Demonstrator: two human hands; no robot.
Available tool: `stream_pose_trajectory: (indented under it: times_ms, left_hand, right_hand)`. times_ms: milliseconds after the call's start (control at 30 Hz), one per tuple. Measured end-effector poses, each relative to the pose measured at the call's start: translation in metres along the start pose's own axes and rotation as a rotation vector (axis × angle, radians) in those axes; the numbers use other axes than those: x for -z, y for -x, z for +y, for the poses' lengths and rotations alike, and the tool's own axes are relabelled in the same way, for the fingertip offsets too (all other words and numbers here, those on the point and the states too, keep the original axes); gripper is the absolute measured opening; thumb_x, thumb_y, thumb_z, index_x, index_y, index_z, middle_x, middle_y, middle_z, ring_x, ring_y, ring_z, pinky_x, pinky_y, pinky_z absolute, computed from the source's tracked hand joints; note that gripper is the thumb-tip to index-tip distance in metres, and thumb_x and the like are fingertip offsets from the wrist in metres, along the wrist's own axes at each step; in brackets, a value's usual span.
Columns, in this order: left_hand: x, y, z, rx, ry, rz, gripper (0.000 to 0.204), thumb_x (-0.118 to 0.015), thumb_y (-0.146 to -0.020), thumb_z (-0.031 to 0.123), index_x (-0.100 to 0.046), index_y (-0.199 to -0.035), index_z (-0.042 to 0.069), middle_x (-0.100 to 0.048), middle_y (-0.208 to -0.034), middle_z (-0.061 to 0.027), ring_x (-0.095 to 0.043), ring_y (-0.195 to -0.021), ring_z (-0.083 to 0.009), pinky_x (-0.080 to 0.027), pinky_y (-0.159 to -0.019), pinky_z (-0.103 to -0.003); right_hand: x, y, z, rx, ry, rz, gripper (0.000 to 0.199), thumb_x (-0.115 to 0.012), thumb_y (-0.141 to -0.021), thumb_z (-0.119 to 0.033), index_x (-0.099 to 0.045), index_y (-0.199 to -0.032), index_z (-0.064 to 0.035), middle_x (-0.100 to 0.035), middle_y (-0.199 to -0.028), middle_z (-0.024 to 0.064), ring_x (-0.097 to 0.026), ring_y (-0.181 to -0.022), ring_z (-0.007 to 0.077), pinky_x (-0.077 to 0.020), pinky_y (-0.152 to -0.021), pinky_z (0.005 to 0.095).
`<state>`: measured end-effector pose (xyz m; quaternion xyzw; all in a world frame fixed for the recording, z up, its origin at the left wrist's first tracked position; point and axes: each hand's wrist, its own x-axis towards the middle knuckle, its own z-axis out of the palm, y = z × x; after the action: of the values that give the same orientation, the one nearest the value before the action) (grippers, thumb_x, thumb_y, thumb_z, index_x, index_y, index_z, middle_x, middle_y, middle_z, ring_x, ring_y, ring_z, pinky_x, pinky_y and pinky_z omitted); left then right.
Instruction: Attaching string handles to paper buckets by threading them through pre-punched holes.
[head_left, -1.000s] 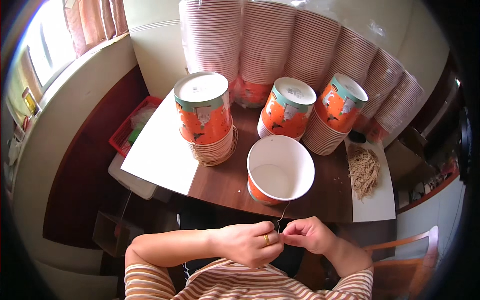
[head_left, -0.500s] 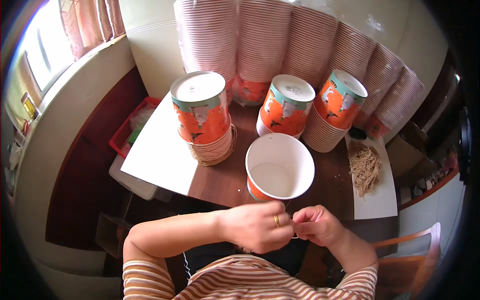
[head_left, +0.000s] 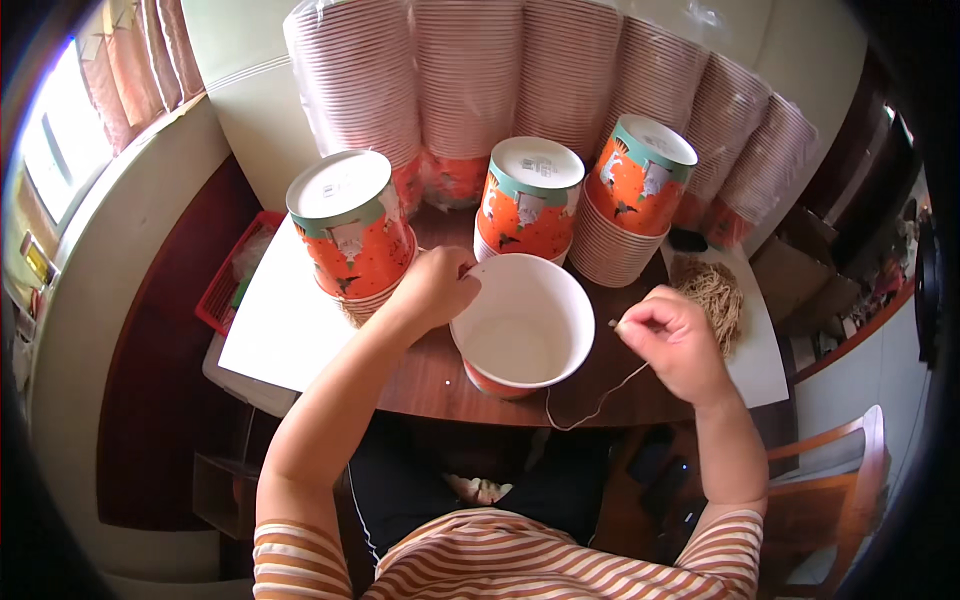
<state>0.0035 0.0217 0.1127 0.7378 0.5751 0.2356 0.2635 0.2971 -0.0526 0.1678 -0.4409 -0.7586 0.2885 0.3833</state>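
A paper bucket (head_left: 525, 330), white inside and orange outside, stands upright, mouth up, near the table's front edge. My left hand (head_left: 440, 288) is closed at its left rim; the fingertips are partly hidden. My right hand (head_left: 675, 335) is raised off the bucket's right side, thumb and finger pinching the pale end of a thin string (head_left: 600, 405). That string hangs in a loop from the hand down past the bucket's front right edge. Behind my left hand stands an upturned stack of orange buckets (head_left: 350, 245), with strings around its lower part, mostly hidden by my arm.
Two more upturned bucket stacks (head_left: 530, 200) (head_left: 640, 190) stand behind the bucket. Tall plastic-wrapped stacks (head_left: 465, 90) line the wall. A bundle of tan strings (head_left: 715, 300) lies at the right. A red basket (head_left: 222, 290) sits left of the table; a wooden chair (head_left: 840, 490) stands at right.
My hands have parted from in front of the bucket: the left went up to its left rim, the right up and right with the string. The whole view has shifted slightly.
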Motion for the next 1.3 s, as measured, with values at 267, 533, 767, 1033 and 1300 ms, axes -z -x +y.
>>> stream_pose_trajectory:
  times_ms: [267, 533, 767, 1033, 1300]
  left_hand:
    - [-0.022, 0.063, 0.005, 0.149, 0.506, 0.107, 0.037, -0.059, -0.089, 0.012, -0.054, -0.120, -0.009, -0.066, -0.089, -0.0094, -0.065, -0.074, -0.0143, -0.053, -0.062, -0.026]
    - [-0.036, 0.091, 0.008, 0.293, 1.006, 0.100, 0.031, -0.053, -0.098, 0.021, -0.058, -0.117, -0.004, -0.063, -0.085, -0.0025, -0.058, -0.069, -0.0078, -0.049, -0.063, -0.022]
    - [-0.040, 0.086, -0.007, 0.187, 0.908, 0.157, 0.022, -0.053, -0.098, 0.013, -0.063, -0.109, -0.003, -0.062, -0.079, -0.0007, -0.055, -0.065, -0.0056, -0.046, -0.058, -0.020]
    - [-0.042, 0.079, -0.007, 0.172, 0.821, 0.169, 0.018, -0.058, -0.095, 0.010, -0.064, -0.106, -0.004, -0.063, -0.079, -0.0003, -0.053, -0.065, -0.0040, -0.045, -0.058, -0.019]
    - [-0.041, 0.077, -0.011, 0.149, 0.795, 0.175, 0.019, -0.059, -0.094, 0.010, -0.064, -0.106, -0.004, -0.063, -0.079, 0.0001, -0.055, -0.067, -0.0039, -0.046, -0.060, -0.020]
  right_hand:
    - [0.074, -0.035, -0.045, 0.440, 0.617, 0.614, 0.004, -0.062, -0.088, 0.000, -0.060, -0.087, 0.0029, -0.056, -0.079, 0.0036, -0.052, -0.070, 0.0092, -0.0435, -0.064, 0.0228]
    - [-0.035, -0.060, -0.027, 0.345, 0.061, -0.212, 0.010, -0.066, -0.081, -0.010, -0.066, -0.080, 0.0001, -0.061, -0.076, 0.0119, -0.062, -0.070, 0.0239, -0.0492, -0.065, 0.0349]
    - [-0.098, -0.072, 0.015, 0.129, 0.099, -0.390, 0.016, -0.064, -0.082, -0.014, -0.067, -0.083, 0.0012, -0.064, -0.081, 0.0133, -0.063, -0.076, 0.0258, -0.0497, -0.068, 0.0367]
    - [-0.107, -0.073, 0.019, 0.049, 0.141, -0.422, 0.015, -0.063, -0.082, -0.014, -0.067, -0.083, 0.0009, -0.064, -0.082, 0.0142, -0.064, -0.076, 0.0269, -0.0509, -0.068, 0.0375]
    - [-0.115, -0.074, 0.024, 0.101, 0.119, -0.390, 0.014, -0.063, -0.081, -0.013, -0.067, -0.083, 0.0006, -0.065, -0.083, 0.0146, -0.064, -0.075, 0.0283, -0.0511, -0.067, 0.0378]
